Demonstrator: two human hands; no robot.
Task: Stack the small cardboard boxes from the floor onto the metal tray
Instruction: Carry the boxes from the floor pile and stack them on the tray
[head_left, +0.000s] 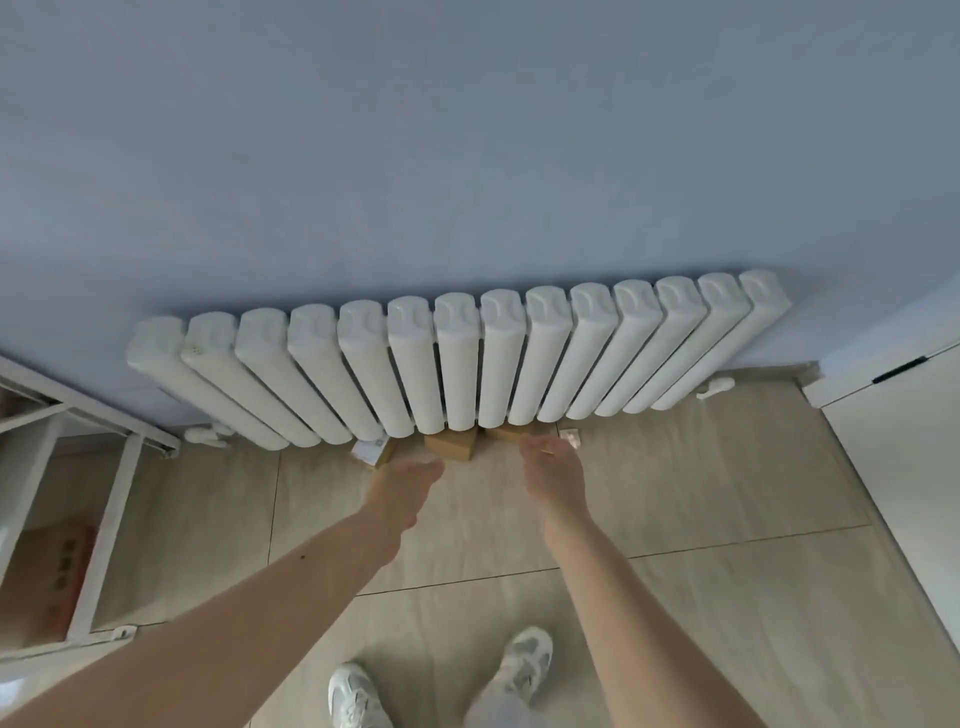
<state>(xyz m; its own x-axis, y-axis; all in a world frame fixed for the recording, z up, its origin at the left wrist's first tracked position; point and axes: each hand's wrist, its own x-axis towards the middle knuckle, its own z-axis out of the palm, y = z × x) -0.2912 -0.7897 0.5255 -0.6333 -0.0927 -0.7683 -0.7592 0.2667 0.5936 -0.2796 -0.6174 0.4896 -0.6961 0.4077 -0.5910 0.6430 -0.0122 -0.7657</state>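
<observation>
From the head camera, looking down: both arms are stretched out toward the foot of the white radiator (457, 358), and here is the reach for the boxes. The left hand (402, 491) is spread, fingers straight and relaxed, its grip holding nothing, palm turned inward just short of the middle cardboard box (449, 446). The right hand (553, 475) mirrors it, also spread and empty, fingertips near the right-hand box (506, 434), which is tucked half under the radiator fins. The two palms face each other, and that reads as a setup to clamp a box, or perhaps two, from both sides.

A third box, the labelled box (375, 451), lies at an angle to the left of the middle one, a white sticker on its top. All three sit on the tiled floor (701, 478) against the wall, so the person has to lean in low; the white trainers (358, 699) are planted well back.

The metal tray is hard to place: the white metal rack (111, 519) at the left edge may carry it, but the view cuts it off, so I cannot say. A larger carton (49, 566) sits inside that rack. Something small (570, 437) lies on the floor just past the right fingertips, too blurred to name. No box is lifted yet, so the stacking has barely begun.
</observation>
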